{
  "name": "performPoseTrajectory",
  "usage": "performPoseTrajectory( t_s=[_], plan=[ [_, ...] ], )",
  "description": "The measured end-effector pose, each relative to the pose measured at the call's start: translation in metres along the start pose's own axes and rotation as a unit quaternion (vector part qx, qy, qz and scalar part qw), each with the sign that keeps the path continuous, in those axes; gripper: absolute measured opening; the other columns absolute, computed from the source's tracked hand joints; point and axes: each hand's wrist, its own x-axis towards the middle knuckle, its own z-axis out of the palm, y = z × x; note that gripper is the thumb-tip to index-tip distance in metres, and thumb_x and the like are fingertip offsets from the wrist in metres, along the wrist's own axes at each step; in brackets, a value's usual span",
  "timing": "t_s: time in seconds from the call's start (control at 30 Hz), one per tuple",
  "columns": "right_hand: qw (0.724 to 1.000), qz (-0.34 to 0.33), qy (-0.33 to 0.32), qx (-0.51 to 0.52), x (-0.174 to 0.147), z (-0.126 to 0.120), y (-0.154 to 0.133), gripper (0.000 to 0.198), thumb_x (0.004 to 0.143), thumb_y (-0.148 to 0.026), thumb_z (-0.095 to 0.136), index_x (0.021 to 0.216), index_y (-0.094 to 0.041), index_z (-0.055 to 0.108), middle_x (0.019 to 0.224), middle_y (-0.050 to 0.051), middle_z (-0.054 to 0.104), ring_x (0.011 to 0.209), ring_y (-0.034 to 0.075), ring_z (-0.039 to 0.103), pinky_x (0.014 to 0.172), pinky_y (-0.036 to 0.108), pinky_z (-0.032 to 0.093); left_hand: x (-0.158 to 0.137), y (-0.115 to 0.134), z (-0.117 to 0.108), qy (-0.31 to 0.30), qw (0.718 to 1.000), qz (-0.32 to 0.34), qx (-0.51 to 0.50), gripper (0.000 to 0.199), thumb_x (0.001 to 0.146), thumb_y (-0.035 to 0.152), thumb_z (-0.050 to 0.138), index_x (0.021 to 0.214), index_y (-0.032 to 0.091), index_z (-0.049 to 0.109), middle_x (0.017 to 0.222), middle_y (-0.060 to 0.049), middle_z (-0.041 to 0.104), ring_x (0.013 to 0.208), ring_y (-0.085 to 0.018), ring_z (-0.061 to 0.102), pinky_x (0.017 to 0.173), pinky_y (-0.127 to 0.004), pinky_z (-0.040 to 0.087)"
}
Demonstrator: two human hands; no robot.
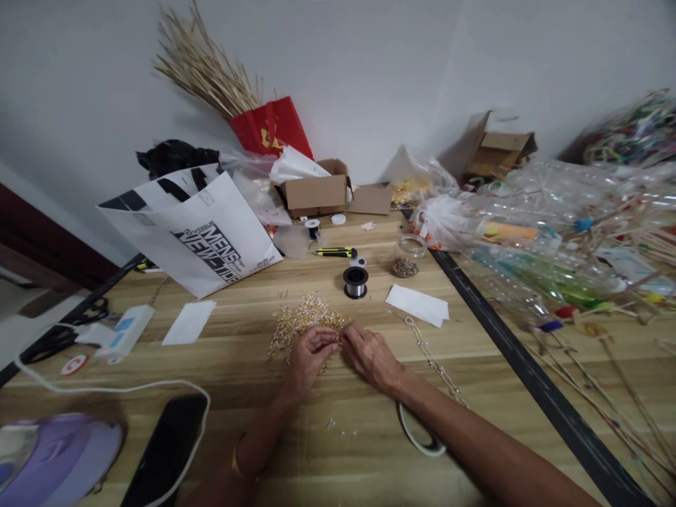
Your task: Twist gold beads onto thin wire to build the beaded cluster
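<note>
My left hand (311, 355) and my right hand (372, 358) meet over the wooden table, fingertips pinched close together. Whatever sits between them is too small to make out. Just behind my left hand lies a tangled heap of gold and clear beaded pieces (301, 318). To the right of my right hand, a beaded chain (430, 359) stretches along the table and passes under my forearm. A black spool of silvery wire (355, 283) stands beyond my hands. A few tiny clear pieces (341, 429) are scattered nearer me, between my forearms.
Behind the spool are a yellow-black utility knife (335, 252) and a glass jar of beads (406, 257). A white paper bag (195, 232) and power strip (127, 331) stand left, with a phone (169, 447) nearer. Plastic bottles (528, 260) crowd the right beyond a black strip.
</note>
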Motion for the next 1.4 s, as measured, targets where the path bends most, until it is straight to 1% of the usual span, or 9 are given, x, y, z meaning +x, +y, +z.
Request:
performPoseTrajectory(
  t_s=[0.13,0.27,0.37,0.5,0.7,0.87,1.0,1.23,1.4],
  plan=[
    [0.996,0.019,0.048,0.074,0.000,0.003,0.006,0.014,0.093,-0.016,0.035,0.088,-0.016,0.049,0.077,0.005,0.057,0.067,0.015,0.054,0.063,0.024,0.041,0.000,-0.003,0.001,-0.009,1.000,-0.001,0.014,0.025,0.058,0.023,0.074,0.079,0.015,0.065,0.071,-0.003,0.068,0.065,-0.015,0.063,0.064,-0.026,0.052],
    [0.988,0.002,0.084,0.127,0.000,0.004,0.008,0.013,0.092,-0.018,0.037,0.090,-0.017,0.050,0.078,0.005,0.057,0.068,0.015,0.054,0.063,0.025,0.041,-0.001,-0.003,0.001,-0.016,0.999,-0.013,0.037,0.026,0.061,0.028,0.072,0.084,0.015,0.067,0.073,-0.003,0.069,0.063,-0.014,0.061,0.061,-0.025,0.049],
    [0.984,-0.005,0.092,0.150,0.001,0.003,0.007,0.013,0.091,-0.018,0.038,0.089,-0.017,0.050,0.078,0.005,0.056,0.067,0.015,0.053,0.063,0.025,0.041,-0.002,0.001,0.001,-0.036,0.997,-0.008,0.071,0.019,0.066,0.030,0.068,0.078,0.015,0.068,0.066,-0.001,0.066,0.059,-0.013,0.057,0.058,-0.024,0.046],
    [0.978,0.002,0.086,0.190,0.001,0.000,0.005,0.013,0.091,-0.018,0.039,0.087,-0.017,0.051,0.077,0.004,0.055,0.066,0.014,0.051,0.063,0.025,0.042,-0.003,0.004,0.000,-0.044,0.994,0.014,0.100,0.015,0.069,0.031,0.065,0.067,0.015,0.064,0.056,0.001,0.059,0.054,-0.012,0.052,0.054,-0.022,0.041],
    [0.964,0.019,0.063,0.258,0.003,-0.005,0.002,0.014,0.091,-0.023,0.043,0.100,-0.016,0.052,0.084,0.005,0.057,0.072,0.014,0.054,0.066,0.026,0.044,-0.003,0.002,-0.001,-0.050,0.994,0.025,0.096,0.015,0.069,0.030,0.064,0.066,0.016,0.062,0.054,0.002,0.056,0.053,-0.011,0.051,0.053,-0.021,0.040],
    [0.956,0.010,0.043,0.290,0.005,-0.007,0.001,0.013,0.090,-0.024,0.045,0.089,-0.016,0.056,0.080,0.003,0.056,0.072,0.014,0.054,0.065,0.024,0.043,-0.003,0.000,-0.001,-0.055,0.992,0.028,0.107,0.012,0.069,0.027,0.064,0.066,0.016,0.065,0.058,0.000,0.060,0.056,-0.013,0.053,0.055,-0.022,0.040],
    [0.945,0.040,0.052,0.321,0.005,-0.007,0.001,0.016,0.091,-0.025,0.045,0.086,-0.016,0.056,0.079,0.003,0.057,0.073,0.014,0.054,0.066,0.025,0.043,-0.003,0.001,-0.002,-0.079,0.992,0.009,0.094,0.015,0.071,0.031,0.063,0.071,0.016,0.067,0.062,-0.002,0.065,0.058,-0.014,0.057,0.055,-0.023,0.043],
    [0.899,0.121,0.057,0.417,0.006,-0.001,0.006,0.019,0.090,-0.033,0.044,0.087,-0.017,0.053,0.070,0.000,0.055,0.064,0.012,0.052,0.057,0.022,0.041,0.001,0.001,-0.006,-0.094,0.993,-0.013,0.070,0.022,0.070,0.037,0.066,0.071,0.015,0.068,0.061,-0.003,0.067,0.056,-0.015,0.061,0.055,-0.025,0.047],
    [0.843,0.174,0.059,0.506,0.009,0.002,0.009,0.025,0.085,-0.041,0.050,0.088,-0.017,0.054,0.066,-0.002,0.055,0.055,0.010,0.049,0.051,0.021,0.040,0.002,0.004,-0.010,-0.100,0.991,-0.042,0.078,0.027,0.062,0.035,0.073,0.076,0.012,0.067,0.066,-0.004,0.069,0.057,-0.015,0.062,0.057,-0.025,0.048]
  ],
)
